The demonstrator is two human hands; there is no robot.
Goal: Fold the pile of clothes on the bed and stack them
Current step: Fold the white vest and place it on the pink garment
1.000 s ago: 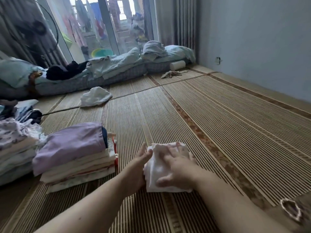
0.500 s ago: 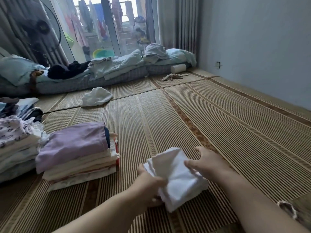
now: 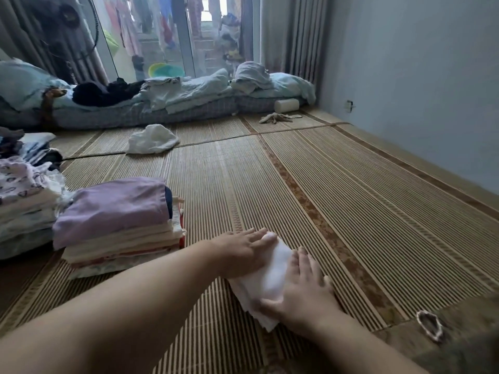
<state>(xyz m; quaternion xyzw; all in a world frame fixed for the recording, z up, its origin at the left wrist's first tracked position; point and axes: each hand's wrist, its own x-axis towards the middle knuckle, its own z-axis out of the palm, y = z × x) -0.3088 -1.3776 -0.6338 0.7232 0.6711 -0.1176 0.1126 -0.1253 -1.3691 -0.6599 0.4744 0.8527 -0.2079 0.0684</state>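
Observation:
A small folded white cloth point(image 3: 271, 276) lies on the bamboo mat point(image 3: 351, 211) in front of me. My left hand point(image 3: 243, 252) presses flat on its left side with straight fingers. My right hand point(image 3: 302, 287) lies flat on its right side, fingers straight, thumb across the near part of the cloth. To the left stands a stack of folded clothes point(image 3: 118, 225) topped by a purple garment. A second stack point(image 3: 24, 206) with a patterned top sits at the far left edge.
A loose white garment point(image 3: 151, 139) lies on the mat further back. A thin mattress point(image 3: 151, 109) with bedding and dark clothes runs along the window. A small beige rag point(image 3: 278, 118) and a white roll point(image 3: 286, 105) lie near the wall corner.
The cloth was lifted and turned between both hands half a second ago; now it lies on the mat, folded narrower, with both palms flat on it.

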